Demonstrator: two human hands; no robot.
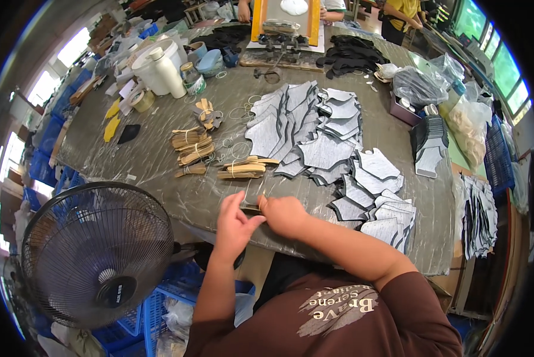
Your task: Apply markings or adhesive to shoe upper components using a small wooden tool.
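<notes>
Both my hands are close together over the near edge of the table. My right hand (pixel 283 215) is closed with its fingers curled around something mostly hidden; only a thin dark edge shows beside it. My left hand (pixel 234 225) is next to it, fingers apart and thumb stretched toward my right hand. Just beyond them lies a banded bundle of tan cut pieces (pixel 243 171). More banded tan bundles (pixel 192 146) are behind it to the left. Loose rubber bands (pixel 238 150) are scattered around these. To the right, overlapping grey cut pieces (pixel 326 149) spread in rows.
A black fan (pixel 97 256) stands at the near left. White bottle (pixel 167 74), bucket (pixel 174 56) and jars are at the far left. An orange-framed stand (pixel 284 27) is at the back, people beyond it. Dark stacked pieces (pixel 429 146) and plastic bags (pixel 421 86) are right.
</notes>
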